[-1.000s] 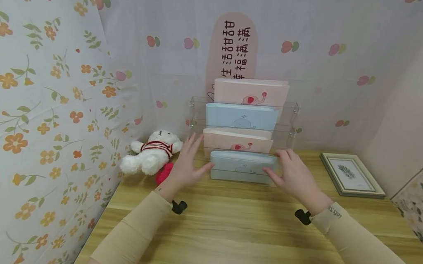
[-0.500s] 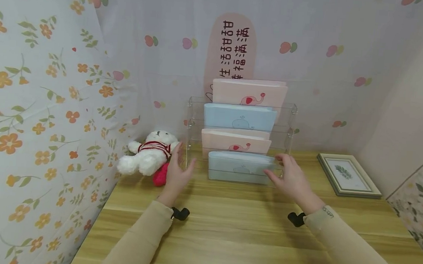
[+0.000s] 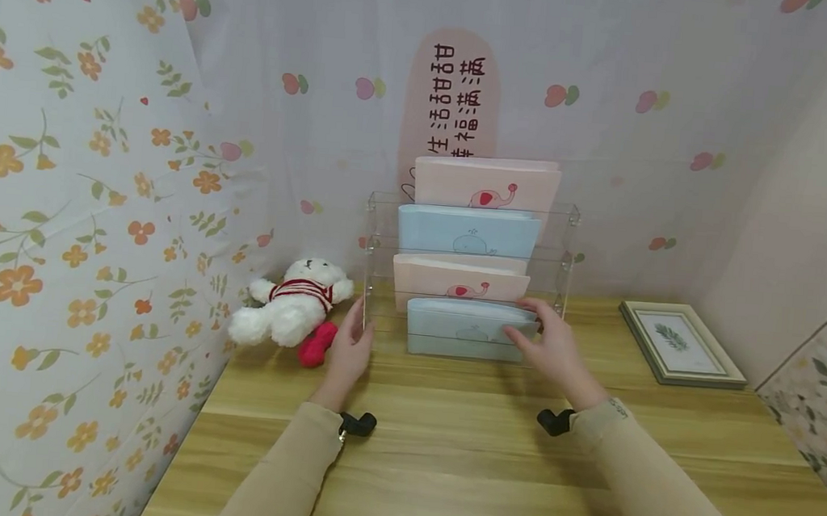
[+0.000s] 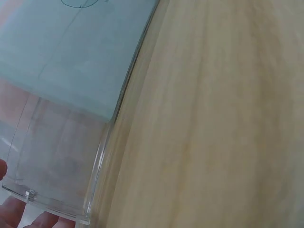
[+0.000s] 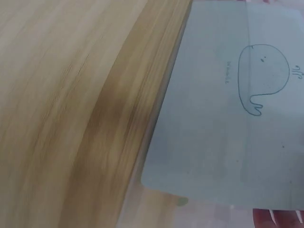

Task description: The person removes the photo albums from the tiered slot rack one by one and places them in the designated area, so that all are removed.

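Now, nearest first, the left hand (image 3: pixel 349 358) has closed in. A second ago it was spread out in front of the books, and half a second ago its thumb stuck out. Now it holds the left side of the rack (image 4: pixel 61 147). The right hand (image 3: pixel 555 350) has slid a bit to the left, and it seems to pinch the right top corner of the front blue book (image 3: pixel 447 329). So I think the rack is being kept steady while that book is handled. The book has hardly moved: it stands in the lowest, front slot of the rack, on the table (image 3: pixel 435 446).

From the head view I can't see how the left fingers wrap. The left wrist view shows it: the thumb tip is on the inner side of the clear end, the fingers on the outer side. The right wrist view shows the whale (image 5: pixel 266 78) on the book big and clear, with fingers past its edge, but not the thumb.

Only the head view shows the rest. Behind the front book are a pink book (image 3: pixel 423 275), then another blue book (image 3: pixel 434 227), then a tall pink book (image 3: pixel 449 181). A white toy (image 3: pixel 296 309) lies left, a picture frame (image 3: pixel 680 344) right. Farthest back hangs the cloth (image 3: pixel 316 7).
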{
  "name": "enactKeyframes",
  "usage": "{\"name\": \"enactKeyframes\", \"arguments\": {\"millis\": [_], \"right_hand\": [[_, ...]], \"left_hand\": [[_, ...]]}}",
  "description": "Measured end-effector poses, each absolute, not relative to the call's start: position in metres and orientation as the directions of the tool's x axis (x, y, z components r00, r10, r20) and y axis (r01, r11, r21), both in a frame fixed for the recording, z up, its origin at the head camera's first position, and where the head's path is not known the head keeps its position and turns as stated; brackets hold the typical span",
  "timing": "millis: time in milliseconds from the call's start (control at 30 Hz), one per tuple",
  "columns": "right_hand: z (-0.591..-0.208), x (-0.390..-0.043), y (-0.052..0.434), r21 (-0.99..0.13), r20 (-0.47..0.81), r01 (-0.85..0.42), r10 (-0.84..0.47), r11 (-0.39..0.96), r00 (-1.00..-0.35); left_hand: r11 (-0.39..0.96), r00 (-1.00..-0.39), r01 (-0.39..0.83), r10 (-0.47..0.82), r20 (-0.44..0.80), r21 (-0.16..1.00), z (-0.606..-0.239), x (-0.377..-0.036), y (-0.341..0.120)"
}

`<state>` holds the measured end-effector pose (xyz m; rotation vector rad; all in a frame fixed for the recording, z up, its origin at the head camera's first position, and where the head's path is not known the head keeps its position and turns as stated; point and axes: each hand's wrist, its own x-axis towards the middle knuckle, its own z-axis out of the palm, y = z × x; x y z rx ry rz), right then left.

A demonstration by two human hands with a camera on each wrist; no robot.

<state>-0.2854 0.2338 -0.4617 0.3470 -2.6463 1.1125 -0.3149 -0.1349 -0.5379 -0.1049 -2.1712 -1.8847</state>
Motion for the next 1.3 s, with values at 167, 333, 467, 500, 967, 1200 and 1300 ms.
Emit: {"name": "enactKeyframes", "arguments": {"millis": [167,333,467,500,967,1200,1300], "right_hand": [[-0.467,-0.288,0.231,-0.705,0.304,-0.285,-0.087,0.649,-0.949],[-0.472,-0.291,0.228,-0.742,0.325,-0.292,-0.056,0.604,-0.944],[-0.475,-0.293,0.223,-0.774,0.325,-0.286,-0.032,0.565,-0.945],[-0.476,-0.293,0.221,-0.780,0.317,-0.278,-0.028,0.561,-0.948],[-0.475,-0.295,0.209,-0.797,0.270,-0.202,0.035,0.570,-0.962],[-0.472,-0.295,0.204,-0.823,0.220,-0.128,0.103,0.554,-0.970],[-0.472,-0.294,0.202,-0.829,0.214,-0.112,0.126,0.547,-0.969]], "left_hand": [[0.131,-0.969,0.186,-0.141,0.204,0.974,-0.541,-0.316,-0.136],[0.086,-0.979,0.131,-0.143,0.143,0.988,-0.547,-0.316,-0.137],[0.094,-0.980,0.118,-0.147,0.131,0.989,-0.552,-0.314,-0.140],[0.097,-0.980,0.118,-0.149,0.132,0.988,-0.553,-0.313,-0.140],[0.119,-0.973,0.170,-0.139,0.186,0.978,-0.552,-0.315,-0.141],[0.130,-0.976,0.144,-0.144,0.162,0.981,-0.552,-0.311,-0.140],[0.157,-0.973,0.150,-0.150,0.174,0.976,-0.556,-0.313,-0.140]]}}
